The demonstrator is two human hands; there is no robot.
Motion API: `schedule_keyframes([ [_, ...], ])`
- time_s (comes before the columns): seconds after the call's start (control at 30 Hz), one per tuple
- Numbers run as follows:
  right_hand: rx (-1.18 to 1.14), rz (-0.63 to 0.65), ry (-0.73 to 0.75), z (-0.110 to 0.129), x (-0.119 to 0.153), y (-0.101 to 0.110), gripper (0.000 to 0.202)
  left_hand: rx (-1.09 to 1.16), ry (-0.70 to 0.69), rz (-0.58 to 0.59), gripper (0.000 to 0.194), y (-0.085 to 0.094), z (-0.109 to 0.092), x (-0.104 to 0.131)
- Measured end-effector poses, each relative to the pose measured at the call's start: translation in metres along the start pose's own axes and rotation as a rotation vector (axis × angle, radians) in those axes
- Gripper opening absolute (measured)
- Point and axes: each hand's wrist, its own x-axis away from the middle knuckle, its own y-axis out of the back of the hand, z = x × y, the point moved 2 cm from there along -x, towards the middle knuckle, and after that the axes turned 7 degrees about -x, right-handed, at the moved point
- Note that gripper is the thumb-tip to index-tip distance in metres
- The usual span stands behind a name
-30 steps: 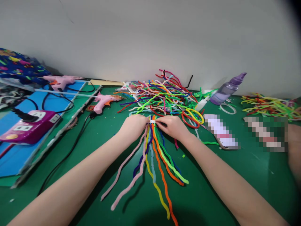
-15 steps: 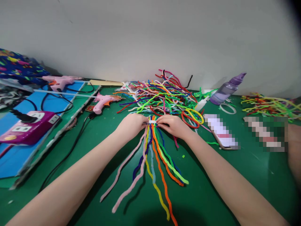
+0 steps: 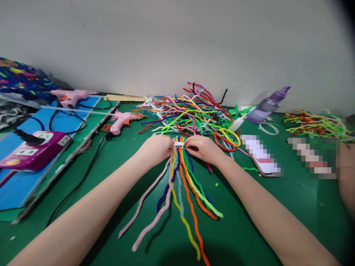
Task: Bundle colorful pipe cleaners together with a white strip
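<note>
Pink, purple, yellow, light blue, orange and green pipe cleaners (image 3: pixel 195 218) fan out toward me across the green table. Around their far ends runs a white band (image 3: pixel 179 144). At the left side of the band, my left hand (image 3: pixel 159 147) is closed, pinching it and the pink strands' edge. My right hand (image 3: pixel 201 147) pinches the band's right side with thumb and fingers. The fingertips are partly hidden behind the bundle. Just beyond the hands lies a tangled pile of pipe cleaners (image 3: pixel 191 111), with orange-and-yellow-handled scissors (image 3: pixel 224 142) at its right.
Left are two pink glue guns (image 3: pixel 120 121), a black cord and a purple power strip (image 3: pixel 36 150) on a blue board (image 3: pixel 13 192). Right are a phone (image 3: pixel 259 155), a purple bottle (image 3: pixel 263 109), a clear ring (image 3: pixel 269 128) and more pipe cleaners (image 3: pixel 313 123). Another person's arm (image 3: pixel 348 173) shows at the edge.
My left fingers have curled in slightly more at the band's left side. The band and strands have barely shifted, and the rest stays put.
</note>
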Motion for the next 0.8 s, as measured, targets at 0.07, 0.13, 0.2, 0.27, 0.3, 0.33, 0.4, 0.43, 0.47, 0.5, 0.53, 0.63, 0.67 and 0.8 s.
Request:
schedule_keyframes([
  [0.07, -0.003, -0.001, -0.011, 0.0007, -0.0008, 0.0001, 0.014, -0.004, 0.028, -0.003, 0.018, 0.0000, -0.0010, -0.0001],
  [0.13, -0.008, -0.005, -0.018, 0.0014, -0.0015, 0.0001, 0.014, -0.009, 0.050, -0.003, 0.018, -0.0007, -0.0022, -0.0002],
  [0.2, -0.007, -0.006, -0.024, 0.0019, -0.0021, 0.0001, 0.013, -0.015, 0.066, -0.011, 0.019, -0.0019, -0.0033, -0.0004],
  [0.27, -0.002, -0.004, -0.032, 0.0021, -0.0026, -0.0003, 0.013, -0.015, 0.079, -0.028, 0.018, -0.0032, -0.0039, -0.0007],
  [0.3, 0.000, -0.003, -0.037, 0.0022, -0.0028, -0.0005, 0.013, -0.012, 0.082, -0.033, 0.018, -0.0039, -0.0040, -0.0010],
  [0.33, 0.001, -0.001, -0.040, 0.0023, -0.0030, -0.0008, 0.012, -0.009, 0.082, -0.036, 0.018, -0.0046, -0.0039, -0.0013],
  [0.4, 0.004, 0.002, -0.046, 0.0025, -0.0034, -0.0013, 0.012, -0.002, 0.080, -0.035, 0.018, -0.0055, -0.0035, -0.0020],
  [0.43, 0.006, 0.002, -0.048, 0.0027, -0.0036, -0.0016, 0.011, 0.001, 0.080, -0.035, 0.018, -0.0058, -0.0033, -0.0023],
  [0.47, 0.008, 0.001, -0.050, 0.0029, -0.0037, -0.0018, 0.011, 0.003, 0.080, -0.034, 0.018, -0.0059, -0.0031, -0.0026],
  [0.5, 0.010, -0.001, -0.052, 0.0032, -0.0038, -0.0020, 0.011, 0.006, 0.083, -0.033, 0.018, -0.0059, -0.0029, -0.0029],
  [0.53, 0.012, -0.005, -0.053, 0.0035, -0.0039, -0.0022, 0.010, 0.009, 0.086, -0.032, 0.018, -0.0059, -0.0028, -0.0030],
  [0.63, 0.022, -0.017, -0.055, 0.0047, -0.0046, -0.0029, 0.010, 0.028, 0.098, -0.033, 0.018, -0.0057, -0.0027, -0.0033],
  [0.67, 0.030, -0.019, -0.059, 0.0048, -0.0050, -0.0032, 0.010, 0.032, 0.099, -0.036, 0.017, -0.0057, -0.0027, -0.0033],
  [0.8, 0.078, -0.022, -0.086, 0.0039, -0.0076, -0.0051, 0.007, 0.024, 0.089, -0.044, 0.017, -0.0060, -0.0025, -0.0036],
])
